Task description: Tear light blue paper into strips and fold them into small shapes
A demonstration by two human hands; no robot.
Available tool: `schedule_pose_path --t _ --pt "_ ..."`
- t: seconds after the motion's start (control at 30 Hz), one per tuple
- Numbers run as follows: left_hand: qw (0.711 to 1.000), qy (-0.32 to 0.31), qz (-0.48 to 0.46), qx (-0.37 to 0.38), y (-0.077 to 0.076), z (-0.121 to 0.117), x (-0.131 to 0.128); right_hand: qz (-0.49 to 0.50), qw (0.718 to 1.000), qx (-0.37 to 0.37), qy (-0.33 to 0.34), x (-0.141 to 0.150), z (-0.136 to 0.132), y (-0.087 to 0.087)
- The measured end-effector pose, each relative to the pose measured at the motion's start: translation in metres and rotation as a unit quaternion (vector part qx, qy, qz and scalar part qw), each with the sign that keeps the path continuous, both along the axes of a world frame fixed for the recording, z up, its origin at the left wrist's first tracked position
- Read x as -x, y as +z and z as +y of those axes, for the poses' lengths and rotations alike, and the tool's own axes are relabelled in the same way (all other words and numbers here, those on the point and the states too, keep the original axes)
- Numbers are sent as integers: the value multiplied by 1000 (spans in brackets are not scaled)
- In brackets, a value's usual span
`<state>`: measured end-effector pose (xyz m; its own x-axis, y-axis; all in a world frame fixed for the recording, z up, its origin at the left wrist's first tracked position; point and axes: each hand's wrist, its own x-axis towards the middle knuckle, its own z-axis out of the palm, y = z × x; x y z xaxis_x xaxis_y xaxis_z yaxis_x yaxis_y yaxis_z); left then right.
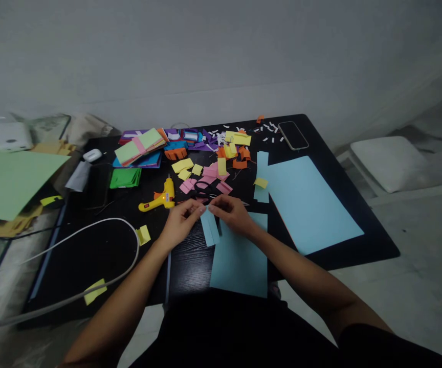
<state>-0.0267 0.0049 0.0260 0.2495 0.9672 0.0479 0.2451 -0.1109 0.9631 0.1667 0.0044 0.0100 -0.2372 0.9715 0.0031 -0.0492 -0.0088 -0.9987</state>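
Note:
A folded light-blue paper strip (210, 228) hangs between my two hands, just above the dark table. My left hand (182, 220) pinches its top edge from the left. From the right, my right hand (233, 213) pinches the same top end, fingertips close to the left ones. Under my right wrist lies a blue paper sheet (240, 260). Scissors (245, 203) lie mostly hidden behind my right hand. Left of my hands rests a yellow hot glue gun (161, 197).
Pink, yellow and orange paper scraps (215, 174) litter the table's (190, 271) back half. Large blue sheets (313, 204) and a phone (293, 135) lie at right. A stack of coloured paper (140, 147) sits back left. A white cable (132, 230) loops across the left side.

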Motion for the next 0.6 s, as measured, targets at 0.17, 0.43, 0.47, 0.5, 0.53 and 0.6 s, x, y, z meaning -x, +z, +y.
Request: schedule_pose_path --t 0.17,0.43,0.47,0.5,0.53,0.6 --pt "999 -27 31 -30 1 -3 -1 -20 1000 0 20 -3 2 1" --pt "991 -108 74 -28 5 -2 6 7 994 39 98 -5 1 4" --pt "991 -110 76 -27 4 -2 6 8 993 48 110 -6 2 5" --pt "990 -111 76 -27 4 -2 6 8 991 55 122 -7 2 5" --pt "990 -113 74 -28 3 -2 6 6 990 60 131 -8 3 6" --pt "991 -115 59 -26 2 -2 6 1 988 63 139 -9 4 8"
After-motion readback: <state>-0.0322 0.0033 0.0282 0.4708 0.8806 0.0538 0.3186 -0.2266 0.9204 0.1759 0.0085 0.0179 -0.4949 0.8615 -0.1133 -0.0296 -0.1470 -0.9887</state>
